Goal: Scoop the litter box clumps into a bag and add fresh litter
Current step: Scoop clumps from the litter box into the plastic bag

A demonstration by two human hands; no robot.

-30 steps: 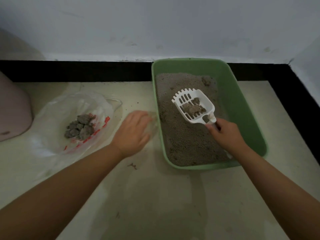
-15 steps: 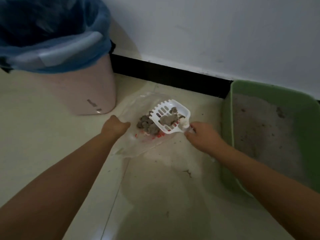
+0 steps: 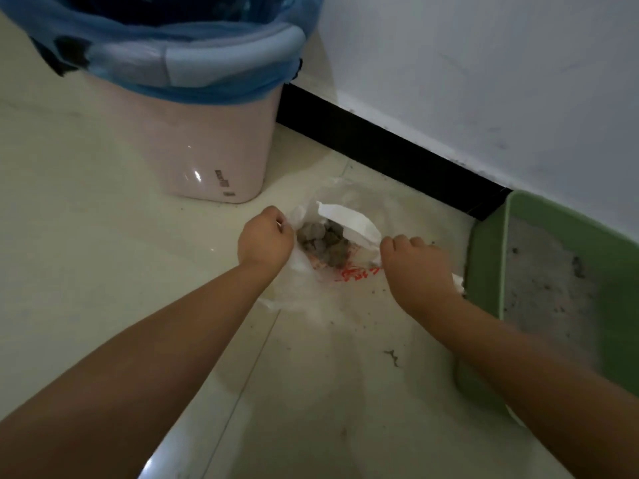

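Left hand [image 3: 265, 236] pinches clear plastic bag [image 3: 304, 271] rim, 9 o'clock of grey clumps [image 3: 323, 240]; right hand [image 3: 411, 262] grips white slotted scoop [image 3: 349, 223], tipped over bag, 3 o'clock.

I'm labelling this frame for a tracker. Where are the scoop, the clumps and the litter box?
scoop [image 3: 349, 223]: head view, on its white tipped-over back.
clumps [image 3: 321, 242]: head view, middle of the grey pile in the bag.
litter box [image 3: 484, 271]: head view, on its green near wall.
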